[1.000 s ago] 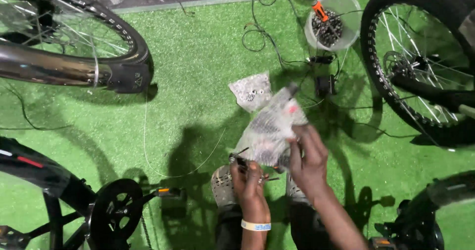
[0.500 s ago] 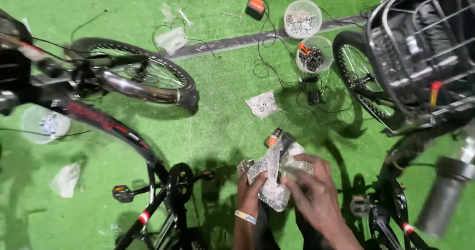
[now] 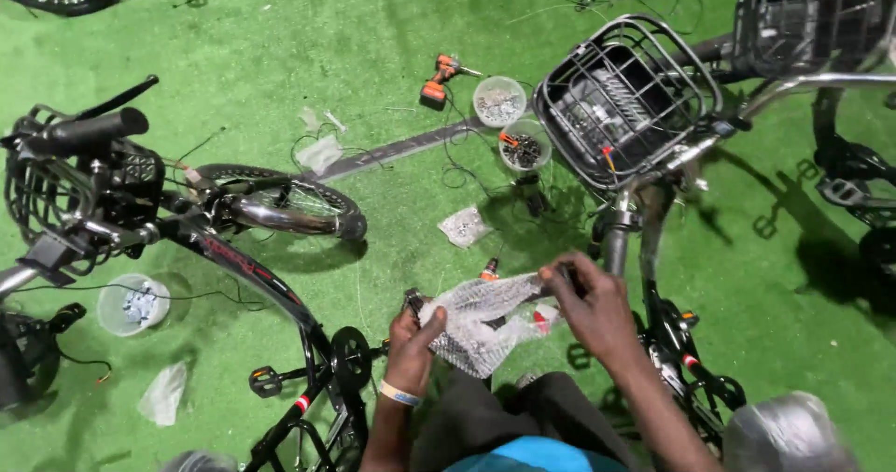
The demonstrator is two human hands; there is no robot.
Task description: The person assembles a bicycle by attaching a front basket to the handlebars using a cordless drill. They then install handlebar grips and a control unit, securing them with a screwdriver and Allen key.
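Step in hand looks like unwrapping: both hands pull a bubble-wrap packet (image 3: 485, 327) apart above the lap, low centre of the head view. Left hand (image 3: 411, 341) pinches the packet's left edge, thumb up on the wrap, and also seems to clutch a small dark part at the top, too small to tell what. Right hand (image 3: 593, 309) is clenched on the packet's upper right corner, stretching it taut. Red-tipped bits show through the wrap.

Next move likely calls for peeling the wrap open while the other hand keeps its contents from dropping onto the green turf (image 3: 392, 24).

Containers: two clear round tubs by the orange drill (image 3: 439, 78) – far tub (image 3: 499, 101) holds pale small hardware, near tub (image 3: 523, 150) holds dark screws plus an orange-handled tool. Third clear tub (image 3: 133, 304) at left under the black bike frame (image 3: 243, 267) holds a few silvery pieces. Wire front basket (image 3: 621, 98) on the right bike looks empty apart from a dark floor. Small plastic bag of bits (image 3: 464, 226) lies on the turf just above the hands
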